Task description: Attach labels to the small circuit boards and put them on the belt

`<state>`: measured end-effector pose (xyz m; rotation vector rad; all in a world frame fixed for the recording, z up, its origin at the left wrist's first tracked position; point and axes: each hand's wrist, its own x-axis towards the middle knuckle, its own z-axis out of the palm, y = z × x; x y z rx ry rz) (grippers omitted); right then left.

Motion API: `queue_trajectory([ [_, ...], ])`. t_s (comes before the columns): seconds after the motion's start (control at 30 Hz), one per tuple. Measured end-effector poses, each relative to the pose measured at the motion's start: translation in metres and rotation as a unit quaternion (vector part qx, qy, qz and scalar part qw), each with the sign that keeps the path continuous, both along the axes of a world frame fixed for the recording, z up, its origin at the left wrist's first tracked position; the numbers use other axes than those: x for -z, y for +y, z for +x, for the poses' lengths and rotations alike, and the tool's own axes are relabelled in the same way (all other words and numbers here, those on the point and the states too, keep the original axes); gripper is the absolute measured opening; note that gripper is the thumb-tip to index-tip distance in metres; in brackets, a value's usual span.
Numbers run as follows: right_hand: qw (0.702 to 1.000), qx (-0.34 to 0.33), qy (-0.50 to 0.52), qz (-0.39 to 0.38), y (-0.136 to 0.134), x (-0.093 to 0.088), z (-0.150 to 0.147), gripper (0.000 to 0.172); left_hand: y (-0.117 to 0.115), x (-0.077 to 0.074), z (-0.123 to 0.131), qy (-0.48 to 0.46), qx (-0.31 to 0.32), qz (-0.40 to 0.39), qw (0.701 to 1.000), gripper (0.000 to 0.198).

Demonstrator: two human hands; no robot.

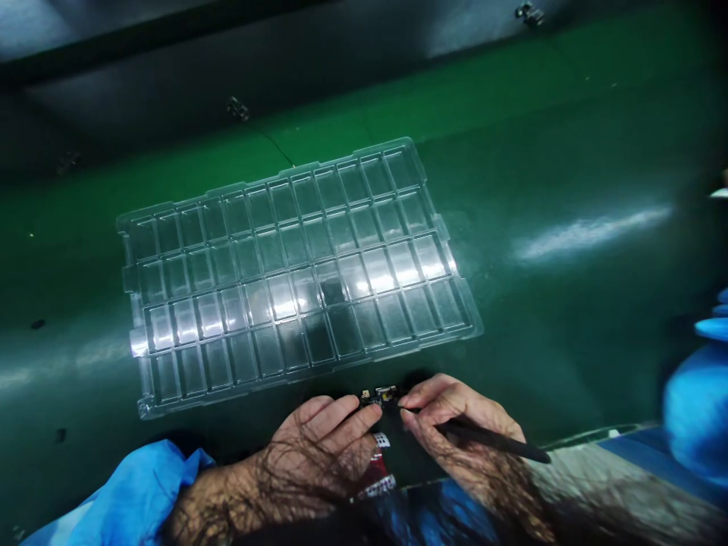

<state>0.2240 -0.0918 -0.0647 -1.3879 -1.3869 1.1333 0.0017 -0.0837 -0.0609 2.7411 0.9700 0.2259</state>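
Note:
My left hand [327, 444] rests palm down, its fingertips pressed together against a small circuit board [385, 393]. In my right hand [455, 425] is a slim, dark, pen-like tool [500, 441], gripped like a pencil between thumb and fingers. Its tip is close to the right end of the board; I cannot tell whether it touches. The exact kind of tool does not show. Under and beside my left fingers lies a red and white printed piece [376, 470], partly hidden by the hand.
Just beyond both hands, a clear plastic tray [278, 318] with rows of rectangular pockets lies on the green work surface [540, 326]. Small dark parts [237, 108] are on the dark area at the back. At the right edge another person's blue sleeve [697, 409] shows.

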Motion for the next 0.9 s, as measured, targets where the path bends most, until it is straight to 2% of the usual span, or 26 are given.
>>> queue_trajectory([
  [0.33,1.0,-0.012,-0.013,0.001,0.001,-0.001,0.0,0.02,0.004,-0.006,0.002,-0.038,-0.009,0.019,0.999,0.028],
  [0.73,1.0,-0.012,-0.012,0.011,0.003,-0.002,-0.002,0.021,0.011,-0.013,0.007,-0.041,-0.009,0.024,0.999,0.02],
  [0.9,1.0,-0.009,-0.013,0.003,-0.004,0.003,0.0,0.021,0.01,-0.012,0.006,-0.034,-0.017,0.023,0.999,0.024],
])
